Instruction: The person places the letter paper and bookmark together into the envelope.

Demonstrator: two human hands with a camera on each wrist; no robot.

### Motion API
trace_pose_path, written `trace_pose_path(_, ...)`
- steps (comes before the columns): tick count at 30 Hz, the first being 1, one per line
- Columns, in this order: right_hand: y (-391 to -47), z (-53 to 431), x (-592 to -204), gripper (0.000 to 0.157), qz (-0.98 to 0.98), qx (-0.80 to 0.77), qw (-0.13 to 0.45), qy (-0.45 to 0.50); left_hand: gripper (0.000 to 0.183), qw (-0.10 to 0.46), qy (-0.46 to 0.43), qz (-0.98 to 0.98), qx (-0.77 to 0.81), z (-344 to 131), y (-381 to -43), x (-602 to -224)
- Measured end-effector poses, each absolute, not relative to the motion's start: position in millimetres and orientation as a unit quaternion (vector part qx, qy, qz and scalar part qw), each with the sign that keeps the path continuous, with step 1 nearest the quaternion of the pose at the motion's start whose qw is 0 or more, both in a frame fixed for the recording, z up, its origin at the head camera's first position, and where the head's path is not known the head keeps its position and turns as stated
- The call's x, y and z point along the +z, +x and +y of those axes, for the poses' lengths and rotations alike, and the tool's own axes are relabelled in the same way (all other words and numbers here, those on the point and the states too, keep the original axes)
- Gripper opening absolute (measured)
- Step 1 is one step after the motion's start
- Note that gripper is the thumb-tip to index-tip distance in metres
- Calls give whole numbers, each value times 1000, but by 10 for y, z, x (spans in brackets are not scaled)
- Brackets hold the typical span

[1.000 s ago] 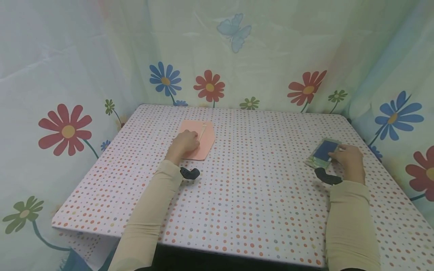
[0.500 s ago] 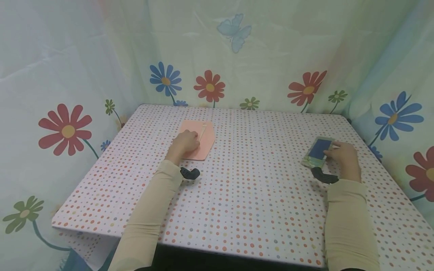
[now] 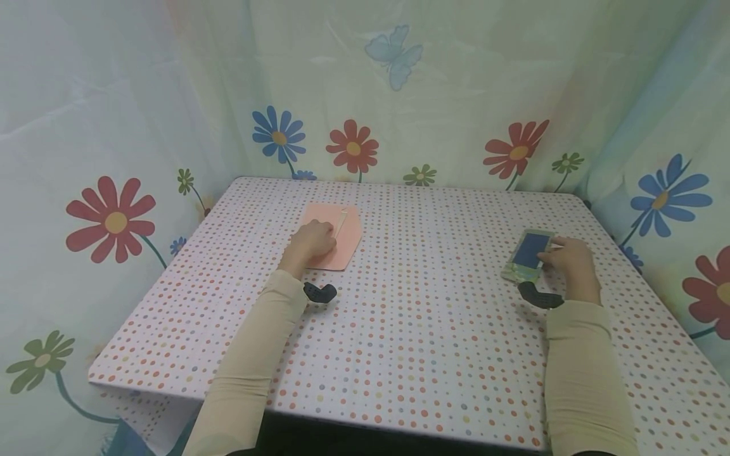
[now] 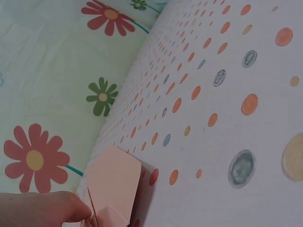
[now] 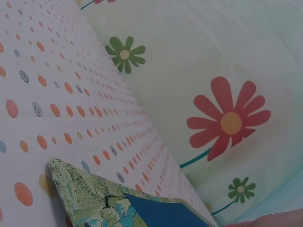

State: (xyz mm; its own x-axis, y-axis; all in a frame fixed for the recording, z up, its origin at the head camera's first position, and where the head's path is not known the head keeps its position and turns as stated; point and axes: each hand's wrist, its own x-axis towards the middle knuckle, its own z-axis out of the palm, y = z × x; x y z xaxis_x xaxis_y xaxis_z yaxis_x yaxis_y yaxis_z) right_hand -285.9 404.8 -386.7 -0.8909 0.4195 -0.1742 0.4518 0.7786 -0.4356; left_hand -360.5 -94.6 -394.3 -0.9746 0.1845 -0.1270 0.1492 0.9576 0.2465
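In the head view, a pink envelope-like paper (image 3: 349, 244) with cut corners lies at the left of the table. My left hand (image 3: 310, 242) is on its left side with curled fingers, and a thin pale strip shows beside them. The left wrist view has my thumb (image 4: 66, 206) pinching at an edge of the pink paper (image 4: 113, 177). Over the right side of the table, my right hand (image 3: 573, 265) holds a green-patterned card (image 3: 520, 273) with a blue panel by its right edge. Its patterned corner fills the bottom of the right wrist view; the gripping fingers are mostly hidden there.
A white cloth with coloured dots covers the table (image 3: 416, 316). A curtain (image 3: 445, 76) printed with flowers hangs behind and at both sides. Black camera straps (image 3: 319, 292) sit at both wrists.
My right hand has moved a little to the left with the green card. The left hand and the pink paper have stayed in place.
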Motion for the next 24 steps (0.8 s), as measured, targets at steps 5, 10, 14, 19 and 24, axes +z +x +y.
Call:
trace_pose_path(5,-2873,4024,-3867,61,951,-221,34,215,48,74,82,986,124,-941,-3583,-3925)
trace_pose_path(10,-2893,4000,-3883,61,949,-223,39,220,48,72,82,987,119,-940,-3597,-3950)
trace_pose_path(14,-2900,3981,-3901,62,945,-238,35,221,48,69,81,988,116,-943,-3610,-3975)
trace_pose_path(19,-2917,3933,-3918,61,946,-245,24,212,48,68,80,988,113,-941,-3616,-3984)
trace_pose_path(24,-2948,3878,-3908,60,950,-222,33,216,48,70,78,988,114,-936,-3608,-3978)
